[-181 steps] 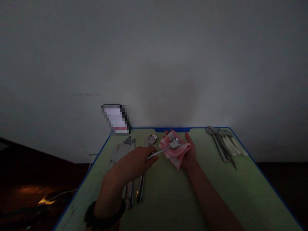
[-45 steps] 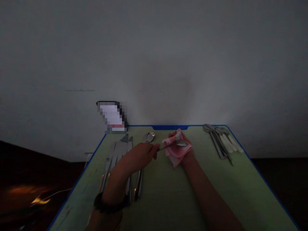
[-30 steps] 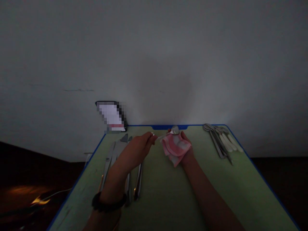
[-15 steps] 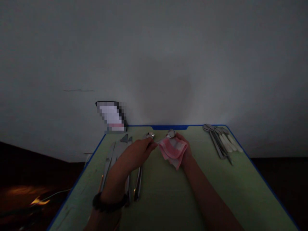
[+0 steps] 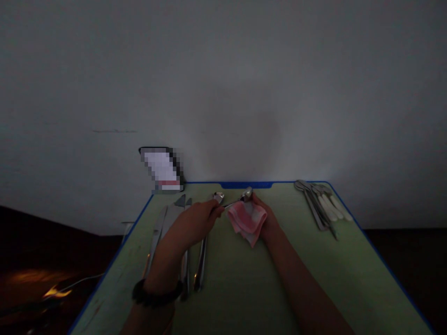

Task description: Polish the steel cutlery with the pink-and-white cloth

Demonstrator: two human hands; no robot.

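Observation:
My left hand pinches the handle of a steel spoon, whose bowl points right and slightly up. My right hand is closed round a pink and white checked cloth, pressed against the spoon's bowl near the table's far edge. Most of the right hand's fingers are hidden under the cloth. A dark band sits on my left wrist.
A green table top with a blue rim stands against a pale wall. Several knives and a spoon lie in a row at the left. Several pieces of cutlery lie at the far right. A blurred-out object stands at the back left.
The spoon's bowl came out of the cloth and rose toward the far edge. The cloth, which wrapped the bowl before, has shifted left and lower along the spoon. Both hands drifted slightly left.

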